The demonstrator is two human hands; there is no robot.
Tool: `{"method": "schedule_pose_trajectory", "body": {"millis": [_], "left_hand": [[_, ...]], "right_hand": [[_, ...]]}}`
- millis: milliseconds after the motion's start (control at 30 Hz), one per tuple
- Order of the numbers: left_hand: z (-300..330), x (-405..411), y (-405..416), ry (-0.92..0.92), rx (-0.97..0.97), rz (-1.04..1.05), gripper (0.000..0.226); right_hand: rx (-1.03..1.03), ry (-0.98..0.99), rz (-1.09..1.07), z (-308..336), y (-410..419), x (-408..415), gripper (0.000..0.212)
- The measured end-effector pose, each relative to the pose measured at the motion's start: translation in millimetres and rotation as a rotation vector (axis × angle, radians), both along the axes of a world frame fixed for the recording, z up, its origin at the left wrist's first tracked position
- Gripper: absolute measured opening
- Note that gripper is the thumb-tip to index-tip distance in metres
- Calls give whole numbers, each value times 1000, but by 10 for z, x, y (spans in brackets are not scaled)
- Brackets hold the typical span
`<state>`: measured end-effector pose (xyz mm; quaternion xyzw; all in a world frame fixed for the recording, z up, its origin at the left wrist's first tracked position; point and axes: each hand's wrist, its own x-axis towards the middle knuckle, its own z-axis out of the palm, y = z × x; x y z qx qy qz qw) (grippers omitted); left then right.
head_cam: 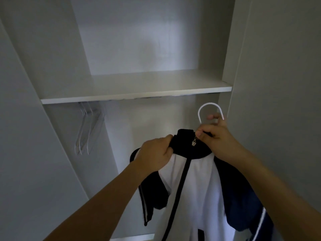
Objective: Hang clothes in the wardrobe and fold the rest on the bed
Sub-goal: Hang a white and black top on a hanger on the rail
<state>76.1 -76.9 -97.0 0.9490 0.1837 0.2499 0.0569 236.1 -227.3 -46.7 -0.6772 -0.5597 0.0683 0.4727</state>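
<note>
A white and dark navy zip jacket (196,185) hangs on a white hanger (208,108) inside the open wardrobe. My left hand (156,153) grips the left side of the jacket's dark collar. My right hand (218,138) holds the hanger's neck and pinches the right side of the collar by the metal zip pull (194,141). The hanger's hook rises free above my right hand, below the shelf. The rail is hidden behind the shelf's front edge.
A white shelf (135,94) crosses the wardrobe above the hanging space. Several bare clear hangers (86,129) hang at the left under the shelf. The wardrobe's side panels (271,84) close in on both sides.
</note>
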Motion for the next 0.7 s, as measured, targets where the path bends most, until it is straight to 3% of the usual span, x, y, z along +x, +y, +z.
{"method": "schedule_pose_trajectory", "body": {"millis": [100,233,333,400,467,533,633,700], "left_hand": [[26,-9,-55,-24,169,-32,53],[47,-8,-81,-128,304,35,43],[-78,34,-325,-395,260,63,44],[-143,119,-485,-434,210,21,49],[-170,165,-494,-375,40,122,60],[-178,127,-342,-205,-259,248,60],[-240,4,-168,47,-710,222,52],[-319,-40,-170,-27,-684,191,45]], "right_hand": [[1,21,-31,12,-65,42,29],[109,279,-37,49,-79,49,21],[126,342,-51,97,-35,55,24],[86,317,-44,75,-9,-1,25],[48,292,-25,57,6,-55,25],[22,300,-4,74,6,-70,29],[-27,385,17,104,28,-60,29],[-31,486,14,125,76,-78,26]]}}
